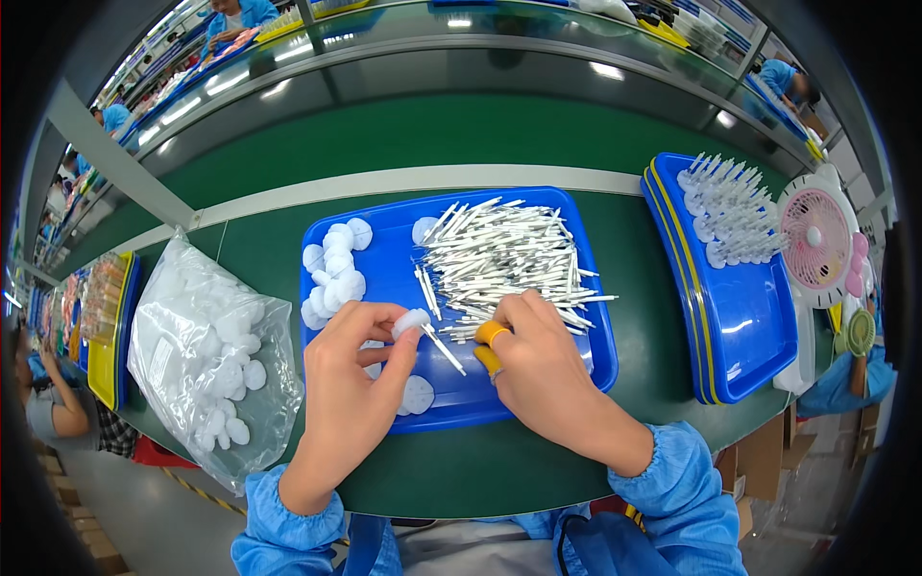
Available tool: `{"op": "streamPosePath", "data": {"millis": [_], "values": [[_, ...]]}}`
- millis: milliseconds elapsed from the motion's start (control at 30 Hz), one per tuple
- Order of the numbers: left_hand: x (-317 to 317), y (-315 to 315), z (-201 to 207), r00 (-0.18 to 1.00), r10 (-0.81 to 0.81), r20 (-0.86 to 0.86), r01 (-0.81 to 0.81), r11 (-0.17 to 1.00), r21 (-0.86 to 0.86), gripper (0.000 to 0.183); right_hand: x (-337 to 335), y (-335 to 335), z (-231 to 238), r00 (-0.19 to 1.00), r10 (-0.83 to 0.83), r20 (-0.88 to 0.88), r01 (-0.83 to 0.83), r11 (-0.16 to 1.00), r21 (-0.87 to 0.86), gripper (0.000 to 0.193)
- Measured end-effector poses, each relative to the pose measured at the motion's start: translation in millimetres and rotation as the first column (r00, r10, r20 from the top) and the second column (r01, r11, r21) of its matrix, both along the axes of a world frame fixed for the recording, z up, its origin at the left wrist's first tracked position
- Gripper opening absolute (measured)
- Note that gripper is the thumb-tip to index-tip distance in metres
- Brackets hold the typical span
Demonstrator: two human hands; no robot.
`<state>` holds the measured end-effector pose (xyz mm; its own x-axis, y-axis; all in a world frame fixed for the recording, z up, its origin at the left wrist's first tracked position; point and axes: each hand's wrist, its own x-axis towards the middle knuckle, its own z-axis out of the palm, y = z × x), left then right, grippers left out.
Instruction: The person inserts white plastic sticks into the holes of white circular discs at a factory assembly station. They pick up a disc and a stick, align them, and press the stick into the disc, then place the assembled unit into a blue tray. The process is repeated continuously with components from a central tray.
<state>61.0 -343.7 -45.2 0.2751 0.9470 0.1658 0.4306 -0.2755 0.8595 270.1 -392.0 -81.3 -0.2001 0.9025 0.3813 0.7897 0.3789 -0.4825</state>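
Observation:
My left hand [357, 370] pinches a small white round piece [411, 323] between thumb and fingers. A thin white stick [444, 350] slants down from beside that piece; whether it is joined to it I cannot tell. My right hand [540, 360], with yellow covers on two fingers, is curled closed at the near edge of a heap of thin white sticks [509, 250]. Its fingertips hide whatever they hold. Both hands are over a blue tray [386, 252]. White round pieces [338, 264] lie along the tray's left side, and another [417, 395] sits beneath my left hand.
Left of the tray lies a clear plastic bag [206, 346] of white round pieces. On the right, stacked blue and yellow trays [740, 336] carry rows of sticks standing on round bases [725, 206]. Behind them stands a pink and white fan [814, 235]. Other people work farther off.

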Motion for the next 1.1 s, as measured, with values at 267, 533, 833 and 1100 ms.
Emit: {"op": "streamPosePath", "data": {"millis": [267, 533, 833, 1100], "values": [[0, -1, -4, 1.0, -0.003, 0.014, 0.003, 1.0, -0.012, 0.013, 0, 2, 2, 0.999, -0.03, 0.012, 0.03, 1.0, 0.003, 0.013], [0, -2, -2, 0.998, -0.056, 0.038, 0.058, 0.997, -0.043, 0.014, 10, -11, 27, 0.987, -0.001, -0.16, -0.027, 0.985, -0.17, 0.025], [10, -13, -6, 0.98, -0.196, 0.032, 0.196, 0.981, -0.01, 0.02, 13, -27, 37, 0.95, 0.155, -0.27, -0.213, 0.956, -0.203, 0.046], [12, -18, -4, 0.988, -0.155, 0.023, 0.156, 0.986, -0.057, 0.018, 17, -20, 32, 0.977, 0.087, -0.196, -0.132, 0.964, -0.229, 0.043]]}}
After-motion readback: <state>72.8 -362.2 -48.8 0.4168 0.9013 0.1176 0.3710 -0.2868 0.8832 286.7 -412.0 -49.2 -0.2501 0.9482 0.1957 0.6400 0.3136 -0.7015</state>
